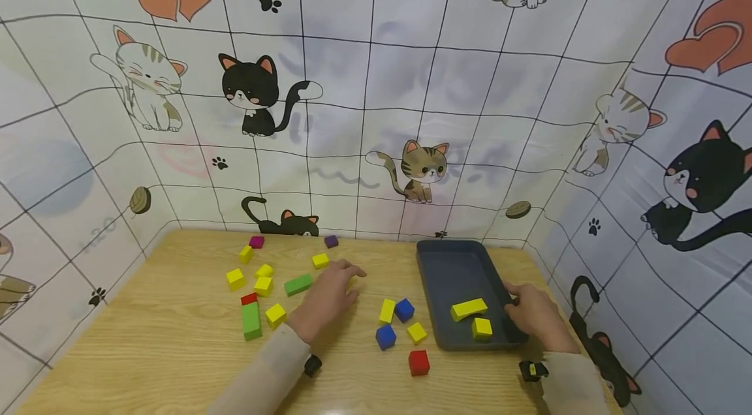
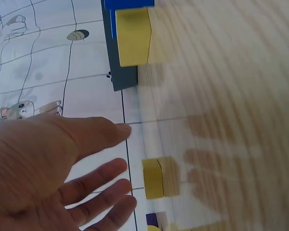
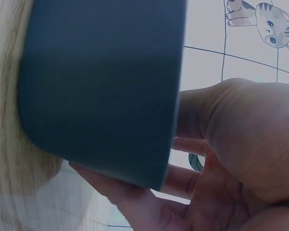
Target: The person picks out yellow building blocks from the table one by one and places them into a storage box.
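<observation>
My left hand (image 1: 326, 301) hovers above the middle of the wooden table with loosely spread fingers and holds nothing. A yellow block (image 2: 153, 179) stands beyond its fingertips in the left wrist view. Just left of this hand lies a green block (image 1: 298, 284), and another yellow block (image 1: 320, 261) lies behind it. My right hand (image 1: 539, 316) grips the right edge of a dark grey tray (image 1: 452, 265); in the right wrist view the thumb is at the rim and fingers reach round the tray wall (image 3: 101, 96). Inside the tray lie a long yellow block (image 1: 469, 309) and a yellow cube (image 1: 482, 328).
Between hand and tray sit two blue cubes (image 1: 386, 337), yellow blocks (image 1: 417, 333) and a red cube (image 1: 419, 363). Farther left are several yellow blocks (image 1: 235, 279), a green block (image 1: 251, 322) and a red one (image 1: 249, 298). Cat-printed cloth (image 1: 341, 76) walls the table's back and sides.
</observation>
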A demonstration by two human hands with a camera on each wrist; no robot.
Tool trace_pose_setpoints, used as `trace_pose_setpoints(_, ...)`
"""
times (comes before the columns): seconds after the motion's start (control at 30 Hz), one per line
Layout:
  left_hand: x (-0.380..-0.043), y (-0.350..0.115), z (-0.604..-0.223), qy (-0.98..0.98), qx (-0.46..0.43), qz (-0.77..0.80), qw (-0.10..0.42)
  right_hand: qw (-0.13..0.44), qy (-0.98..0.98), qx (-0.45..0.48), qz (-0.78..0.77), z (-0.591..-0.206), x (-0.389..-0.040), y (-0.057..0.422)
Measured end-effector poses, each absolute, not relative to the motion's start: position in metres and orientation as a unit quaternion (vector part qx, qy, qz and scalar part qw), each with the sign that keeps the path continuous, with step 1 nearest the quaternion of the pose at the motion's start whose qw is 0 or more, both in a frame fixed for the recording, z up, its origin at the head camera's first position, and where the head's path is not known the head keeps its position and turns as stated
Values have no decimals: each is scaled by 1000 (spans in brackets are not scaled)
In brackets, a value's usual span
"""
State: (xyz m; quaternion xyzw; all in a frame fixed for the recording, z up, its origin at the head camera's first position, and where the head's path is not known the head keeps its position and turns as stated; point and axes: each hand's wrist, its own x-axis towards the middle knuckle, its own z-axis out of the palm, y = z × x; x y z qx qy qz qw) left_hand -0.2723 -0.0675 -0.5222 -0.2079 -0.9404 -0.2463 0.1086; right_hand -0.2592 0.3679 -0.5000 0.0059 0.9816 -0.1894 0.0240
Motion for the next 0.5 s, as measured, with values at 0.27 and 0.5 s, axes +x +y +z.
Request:
trace_pose_setpoints(0.27, -281, -78, -526, -951, -169, -246, 77, 28, 980, 0, -195, -499, -260, 365)
trace_pose_setpoints(0.5, -284, -78, -530, -949, -171, -255, 72, 23, 981, -2, -195, -500, -258, 370)
